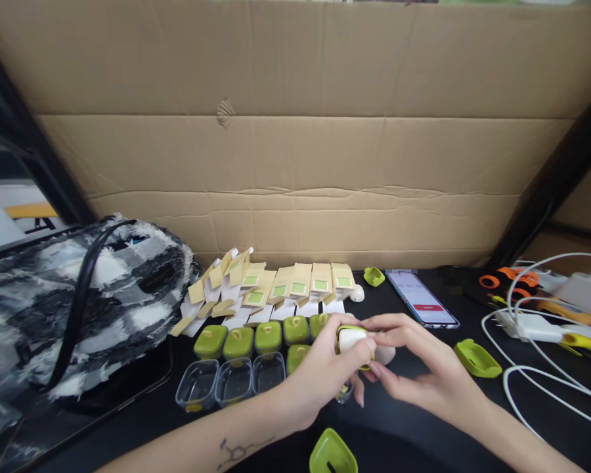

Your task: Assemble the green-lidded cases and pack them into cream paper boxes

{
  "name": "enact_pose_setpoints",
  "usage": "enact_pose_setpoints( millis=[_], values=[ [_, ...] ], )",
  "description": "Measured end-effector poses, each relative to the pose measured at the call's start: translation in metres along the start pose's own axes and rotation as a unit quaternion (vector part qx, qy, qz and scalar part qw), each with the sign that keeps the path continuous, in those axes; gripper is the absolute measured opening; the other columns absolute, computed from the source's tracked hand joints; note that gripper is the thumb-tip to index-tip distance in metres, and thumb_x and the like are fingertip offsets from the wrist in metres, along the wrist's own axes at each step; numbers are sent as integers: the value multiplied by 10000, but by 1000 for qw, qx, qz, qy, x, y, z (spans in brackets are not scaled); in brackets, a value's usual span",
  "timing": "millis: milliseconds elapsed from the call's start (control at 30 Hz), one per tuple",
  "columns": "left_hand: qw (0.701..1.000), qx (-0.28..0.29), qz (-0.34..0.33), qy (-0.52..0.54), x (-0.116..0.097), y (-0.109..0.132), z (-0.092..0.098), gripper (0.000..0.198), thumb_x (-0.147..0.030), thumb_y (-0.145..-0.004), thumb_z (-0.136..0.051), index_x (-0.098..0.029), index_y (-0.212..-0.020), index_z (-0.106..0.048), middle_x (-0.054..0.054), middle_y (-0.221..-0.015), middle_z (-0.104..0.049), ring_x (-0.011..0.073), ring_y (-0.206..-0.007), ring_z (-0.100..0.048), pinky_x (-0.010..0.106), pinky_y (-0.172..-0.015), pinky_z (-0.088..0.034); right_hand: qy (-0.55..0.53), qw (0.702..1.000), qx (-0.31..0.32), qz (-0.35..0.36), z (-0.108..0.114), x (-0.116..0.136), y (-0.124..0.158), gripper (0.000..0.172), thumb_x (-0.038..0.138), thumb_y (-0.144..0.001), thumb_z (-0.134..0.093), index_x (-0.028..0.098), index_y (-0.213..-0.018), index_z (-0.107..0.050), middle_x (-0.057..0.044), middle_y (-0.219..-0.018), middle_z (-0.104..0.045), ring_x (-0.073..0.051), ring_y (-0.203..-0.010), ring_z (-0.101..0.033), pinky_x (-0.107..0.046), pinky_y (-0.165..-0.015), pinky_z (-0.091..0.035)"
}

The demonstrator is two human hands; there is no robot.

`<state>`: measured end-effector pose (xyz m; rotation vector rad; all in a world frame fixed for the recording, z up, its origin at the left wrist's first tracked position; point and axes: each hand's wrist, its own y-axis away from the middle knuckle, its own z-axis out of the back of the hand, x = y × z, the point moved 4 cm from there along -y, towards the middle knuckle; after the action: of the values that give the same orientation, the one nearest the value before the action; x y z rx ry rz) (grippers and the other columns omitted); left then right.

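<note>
My left hand (320,374) and my right hand (414,364) meet over the black table and both pinch one small part (350,338), white with a green rim. To their left stands a row of green lids (268,336). In front of that row sit three clear little containers (234,382). Behind the lids lies a fan of tan paper strips with green stickers (280,287). A loose green lid (332,454) lies near the front edge, and another green lid (477,359) rests right of my right hand.
A fuzzy black-and-white bag (83,295) fills the left side. A phone (421,297) with a lit screen lies behind my right hand. White cables and a charger (532,325) and orange-handled tools (512,279) crowd the right. A cardboard wall (295,131) closes the back.
</note>
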<state>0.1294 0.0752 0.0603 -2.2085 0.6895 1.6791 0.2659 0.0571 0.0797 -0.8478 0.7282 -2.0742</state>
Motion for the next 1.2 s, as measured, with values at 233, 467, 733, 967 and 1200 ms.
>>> enact_pose_setpoints(
  millis=[233, 467, 733, 967, 1200],
  values=[
    [998, 2, -27, -57, 14, -3, -4, 364, -98, -641, -588, -215, -911, -373, -107, -617, -503, 25, -402, -432, 135, -371, -388, 55, 997, -36, 40, -1, 15, 2, 235, 59, -725, -563, 243, -850, -491, -71, -915, -648, -192, -753, -676, -293, -598, -563],
    [996, 20, -30, -77, 26, -6, -6, 400, -82, -662, -557, -222, -975, -350, -112, -603, -487, 44, -457, -429, 138, -397, -368, 48, 996, -39, 58, -2, 14, 2, 198, 58, -720, -582, 226, -752, -484, -76, -879, -645, -187, -733, -647, -289, -574, -545],
    [996, 41, -27, -74, 6, 2, -8, 348, -139, -712, -574, -179, -1002, -386, -69, -719, -487, 46, -536, -438, 195, -503, -365, 25, 996, -63, 54, 3, 13, 3, 209, 18, -682, -544, 203, -775, -514, -64, -905, -629, -172, -782, -645, -270, -623, -548],
    [999, 44, 11, -24, 5, 3, -9, 365, -185, -717, -634, -180, -983, -383, -87, -648, -494, 47, -484, -442, 208, -489, -362, 3, 998, -49, 34, 1, 8, 3, 237, 19, -694, -557, 218, -815, -516, -37, -940, -611, -147, -816, -634, -243, -672, -532],
    [990, 40, 20, 134, -2, 4, -8, 527, -229, -679, -748, -183, -1058, -386, -9, -903, -587, 92, -702, -612, 255, -679, -475, -96, 989, 19, -110, -4, -11, 11, 608, 145, -729, -651, 273, -1280, -426, -93, -1298, -501, -246, -1239, -499, -389, -996, -469]
  ],
)
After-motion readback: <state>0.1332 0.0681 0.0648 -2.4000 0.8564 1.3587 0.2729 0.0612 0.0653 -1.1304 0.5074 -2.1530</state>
